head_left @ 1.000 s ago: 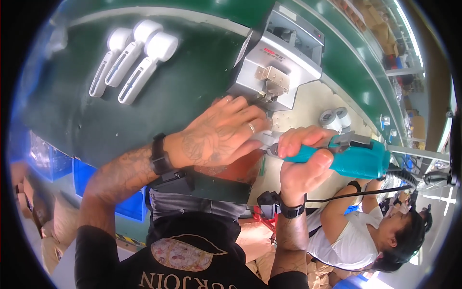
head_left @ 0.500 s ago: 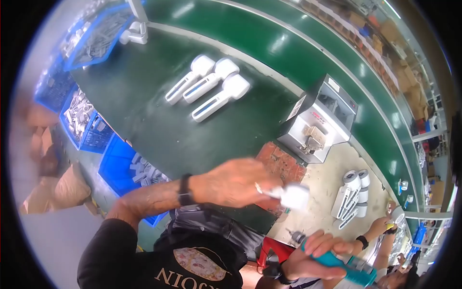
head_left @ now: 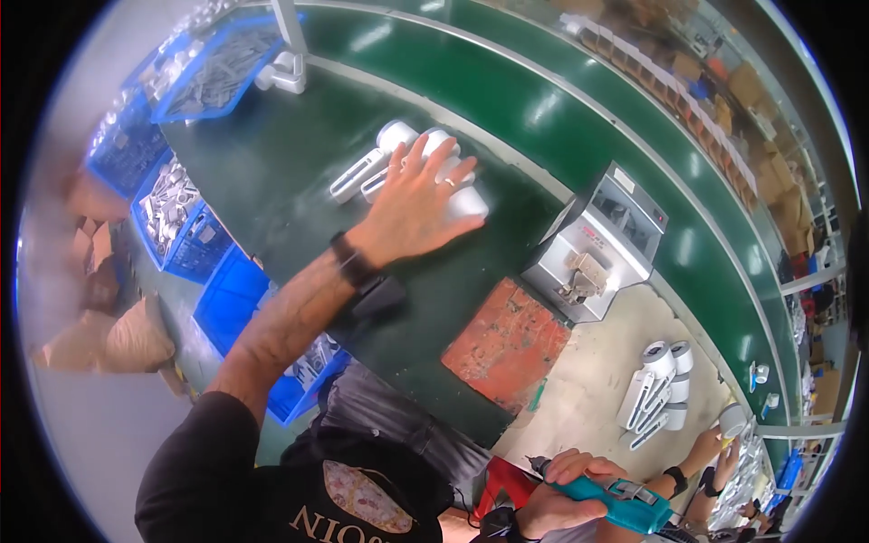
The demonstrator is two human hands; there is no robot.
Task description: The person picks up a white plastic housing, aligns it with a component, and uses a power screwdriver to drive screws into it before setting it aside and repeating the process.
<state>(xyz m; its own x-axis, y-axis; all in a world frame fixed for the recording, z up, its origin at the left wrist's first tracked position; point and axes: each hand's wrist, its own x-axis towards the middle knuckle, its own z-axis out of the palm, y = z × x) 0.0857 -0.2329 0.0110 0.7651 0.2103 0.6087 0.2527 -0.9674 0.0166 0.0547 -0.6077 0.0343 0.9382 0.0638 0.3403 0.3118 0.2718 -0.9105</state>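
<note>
My left hand (head_left: 416,208) is spread over a row of white handheld devices with round, drum-like heads and long slotted handles on the dark green table. Thumb and forefinger lie on either side of the nearest device's head (head_left: 467,203), with its handle hidden under the palm. Beside it, another white device (head_left: 358,175) is partly uncovered. My right hand (head_left: 566,498), low in the view, is wrapped around a teal electric screwdriver (head_left: 625,509) whose tip points up and left.
Right of the table's middle lies a worn red mat (head_left: 509,344), beside a grey machine (head_left: 597,253) with a metal fixture. More white devices (head_left: 659,389) lie on a pale board. Blue crates (head_left: 186,240) of parts line the left edge. A co-worker's hands (head_left: 720,452) hold a white device at right.
My left hand has carried a white device from above the red mat, up and left, to the row, and its fingers have spread. My right hand with the screwdriver has shifted slightly left.
</note>
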